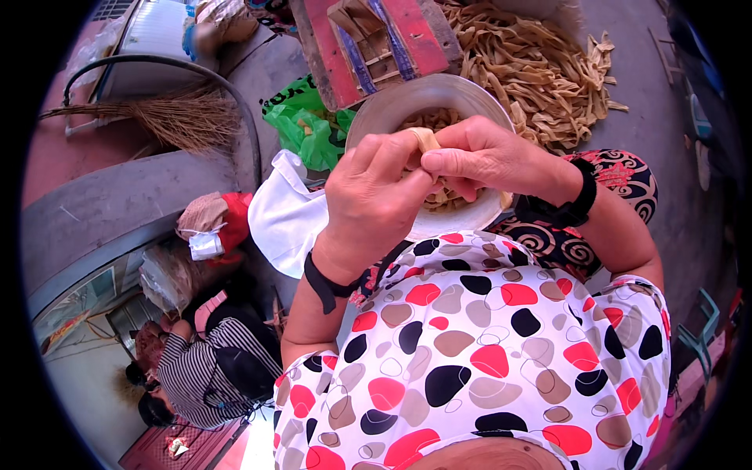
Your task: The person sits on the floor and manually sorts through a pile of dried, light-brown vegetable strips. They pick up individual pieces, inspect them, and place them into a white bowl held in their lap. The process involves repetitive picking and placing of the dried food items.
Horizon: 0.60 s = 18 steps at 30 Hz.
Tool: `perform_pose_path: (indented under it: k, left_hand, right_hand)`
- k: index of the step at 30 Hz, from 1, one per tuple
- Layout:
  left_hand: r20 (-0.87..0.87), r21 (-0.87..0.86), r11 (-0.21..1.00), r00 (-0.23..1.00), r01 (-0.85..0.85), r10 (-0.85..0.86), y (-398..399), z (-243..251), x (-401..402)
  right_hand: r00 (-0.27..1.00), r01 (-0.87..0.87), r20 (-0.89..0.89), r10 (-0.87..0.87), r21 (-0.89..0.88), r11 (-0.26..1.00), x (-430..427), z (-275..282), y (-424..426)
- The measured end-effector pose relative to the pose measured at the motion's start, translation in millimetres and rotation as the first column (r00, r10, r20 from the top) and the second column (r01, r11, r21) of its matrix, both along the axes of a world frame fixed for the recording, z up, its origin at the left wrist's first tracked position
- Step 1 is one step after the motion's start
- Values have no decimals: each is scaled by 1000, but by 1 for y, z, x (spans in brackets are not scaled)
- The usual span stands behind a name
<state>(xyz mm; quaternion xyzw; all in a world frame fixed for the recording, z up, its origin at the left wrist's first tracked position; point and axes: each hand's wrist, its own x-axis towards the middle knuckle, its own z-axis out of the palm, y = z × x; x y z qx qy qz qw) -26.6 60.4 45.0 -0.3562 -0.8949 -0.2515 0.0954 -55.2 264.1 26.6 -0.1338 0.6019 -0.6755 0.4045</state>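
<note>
Both hands meet over a round pale tub (455, 222) that holds tan dried strips (437, 120). Between the fingers is a flat, pale yellow strip (425, 138), bent into a loop. My left hand (376, 188) grips it from the left, knuckles upward, its fingertips partly hidden. My right hand (487, 154) pinches it from the right with thumb and fingers. Past the tub, at the upper right, lies a large heap of similar tan strips (529, 70). A red wooden board (329, 64) carrying a small wooden frame with blue side strips (376, 47) stands beyond the tub's far rim.
A green plastic bag (305, 132) lies left of the tub, with a white cloth (291, 217) nearer me. Farther left are a twig broom (176, 114) and a red bag (238, 220). A person in a striped top (200, 370) sits at lower left. Teal chair legs (702, 329) show at right.
</note>
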Motion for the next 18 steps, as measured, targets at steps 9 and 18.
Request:
perform_pose_path:
  k: [9, 18]
  left_hand:
    - [-453, 56, 971, 860, -234, 234, 7, -17, 12]
    - [-231, 151, 965, 941, -216, 247, -6, -21, 27]
  right_hand:
    - [891, 319, 430, -144, -367, 874, 12, -14, -2]
    - [969, 233, 103, -224, -91, 968, 11, -10, -1]
